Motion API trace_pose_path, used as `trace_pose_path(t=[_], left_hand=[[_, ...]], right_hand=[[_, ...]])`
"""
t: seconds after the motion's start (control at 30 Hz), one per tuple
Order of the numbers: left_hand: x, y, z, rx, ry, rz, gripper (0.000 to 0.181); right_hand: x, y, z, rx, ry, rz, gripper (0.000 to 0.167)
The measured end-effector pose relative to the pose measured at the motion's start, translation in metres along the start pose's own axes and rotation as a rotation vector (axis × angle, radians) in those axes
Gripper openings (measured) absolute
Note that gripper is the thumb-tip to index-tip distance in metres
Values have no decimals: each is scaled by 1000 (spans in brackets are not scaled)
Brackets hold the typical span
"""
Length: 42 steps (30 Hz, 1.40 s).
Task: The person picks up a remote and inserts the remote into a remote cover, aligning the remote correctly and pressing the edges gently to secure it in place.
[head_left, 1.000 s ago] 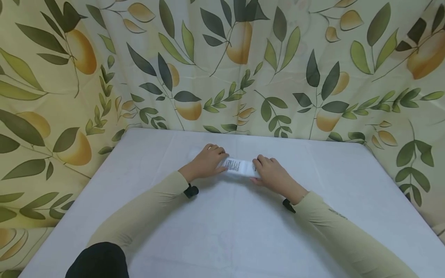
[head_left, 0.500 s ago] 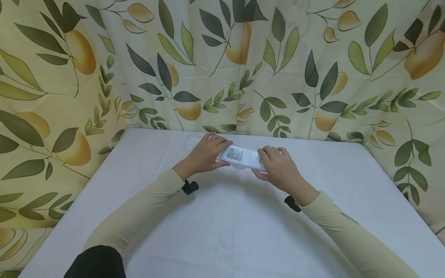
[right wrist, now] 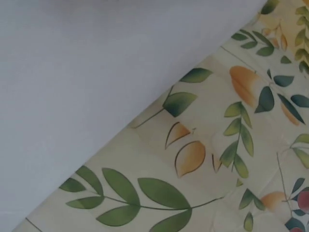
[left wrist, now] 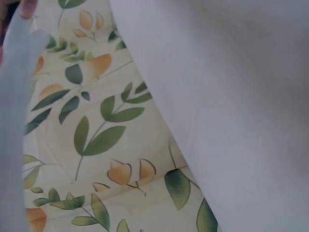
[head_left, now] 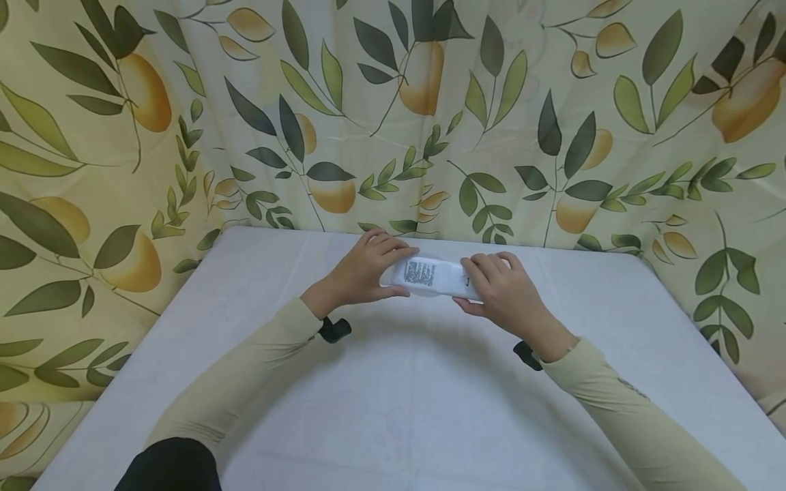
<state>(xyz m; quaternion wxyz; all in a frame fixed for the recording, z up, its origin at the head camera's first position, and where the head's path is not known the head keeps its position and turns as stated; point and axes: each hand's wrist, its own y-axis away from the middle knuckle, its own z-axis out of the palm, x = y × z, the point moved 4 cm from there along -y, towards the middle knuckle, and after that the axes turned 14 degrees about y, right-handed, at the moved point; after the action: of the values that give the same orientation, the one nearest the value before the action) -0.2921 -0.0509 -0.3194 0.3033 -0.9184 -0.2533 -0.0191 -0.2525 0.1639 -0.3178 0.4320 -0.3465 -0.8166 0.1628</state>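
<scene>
Head view: left hand [head_left: 365,269] and right hand [head_left: 510,293] grip opposite ends of a white packet [head_left: 445,276], fingers [head_left: 398,255] curled round it, above the table [head_left: 399,402]. Left wrist: the packet runs down the left edge, before leaf-printed cloth [left wrist: 108,154]. Right wrist: table borders cloth diagonally.

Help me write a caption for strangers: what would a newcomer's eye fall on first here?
The patterned cloth, all leaves and orange fruit, stands out first, hanging behind the white table. Next comes the white packet with dark print, held between the left hand and right hand, near the middle of the head view.
</scene>
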Motion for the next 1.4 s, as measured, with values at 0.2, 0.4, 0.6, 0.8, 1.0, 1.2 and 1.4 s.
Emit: trace_pose_path(t=[0.2,0.4,0.6,0.8,1.0,1.2,1.4], left_hand=[[8,-1,-8,113,-106,20,32],[15,-5,-10,181,-231,92,15],[18,-7,-8,252,-285,155,9],[19,-9,-7,323,-249,140,7],[21,-8,-8,351,-239,184,6],[19,-8,-8,277,-280,177,10],[14,-4,-4,129,-360,107,38]], right_hand=[[1,5,-1,6,20,-25,68],[0,6,-4,19,35,-21,67],[-2,4,-7,51,40,-40,68],[-6,1,-9,72,25,-58,67],[-10,-1,-8,46,-2,-26,65],[-10,-1,-7,22,-3,30,65],[-4,-2,-6,9,32,62,65]])
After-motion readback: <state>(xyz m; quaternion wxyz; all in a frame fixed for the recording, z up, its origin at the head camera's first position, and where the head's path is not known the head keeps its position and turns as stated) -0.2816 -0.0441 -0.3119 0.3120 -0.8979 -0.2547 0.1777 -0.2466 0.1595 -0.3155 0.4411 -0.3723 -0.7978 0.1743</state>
